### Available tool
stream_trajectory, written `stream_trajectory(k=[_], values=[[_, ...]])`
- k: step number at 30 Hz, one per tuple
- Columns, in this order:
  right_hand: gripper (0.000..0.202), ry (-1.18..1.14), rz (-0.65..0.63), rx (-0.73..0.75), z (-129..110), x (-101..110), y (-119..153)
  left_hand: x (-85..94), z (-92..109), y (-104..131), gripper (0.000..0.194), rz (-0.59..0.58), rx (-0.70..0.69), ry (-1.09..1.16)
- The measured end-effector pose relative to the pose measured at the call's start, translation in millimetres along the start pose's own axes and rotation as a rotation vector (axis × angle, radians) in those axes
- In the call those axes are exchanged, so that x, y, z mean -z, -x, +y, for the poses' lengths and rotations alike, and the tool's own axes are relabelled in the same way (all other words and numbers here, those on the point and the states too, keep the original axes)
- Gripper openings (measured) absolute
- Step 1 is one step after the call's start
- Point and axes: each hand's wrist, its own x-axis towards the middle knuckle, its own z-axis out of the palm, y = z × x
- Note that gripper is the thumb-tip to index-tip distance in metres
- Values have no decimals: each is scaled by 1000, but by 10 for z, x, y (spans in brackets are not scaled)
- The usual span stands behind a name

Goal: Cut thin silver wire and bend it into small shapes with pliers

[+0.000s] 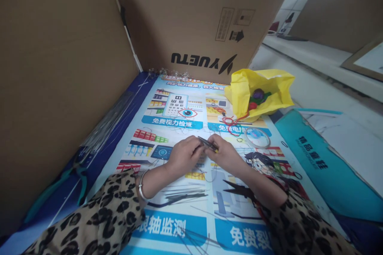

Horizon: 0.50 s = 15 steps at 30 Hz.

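Two hands met at frame centre over a printed poster (179, 227) spread on the table. Left hand (184, 155) and right hand (227, 157) both with fingers pressed together, pinching small pliers (206, 142) between them. Long axis of pliers running upper left to lower right, yellow handle end toward right hand; direction of tip unclear. Red cord (231, 121) and tape roll (257, 136) just beyond, upper right; yellow plastic bag (269, 83) behind, against YUETU cardboard box (194, 16). Black scissors (239, 191) beside right forearm.
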Motion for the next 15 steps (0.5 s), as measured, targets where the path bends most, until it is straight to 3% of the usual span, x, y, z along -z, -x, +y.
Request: stream_trajectory(k=[5, 11, 15], values=[[14, -71, -38, 46, 49, 31, -25, 24, 16, -15, 11, 107, -18, 175], [19, -5, -48, 43, 50, 26, -33, 4, 3, -11, 15, -10, 260, 447], [21, 106, -51, 106, 81, 58, -45, 30, 14, -18, 13, 39, 278, 404]])
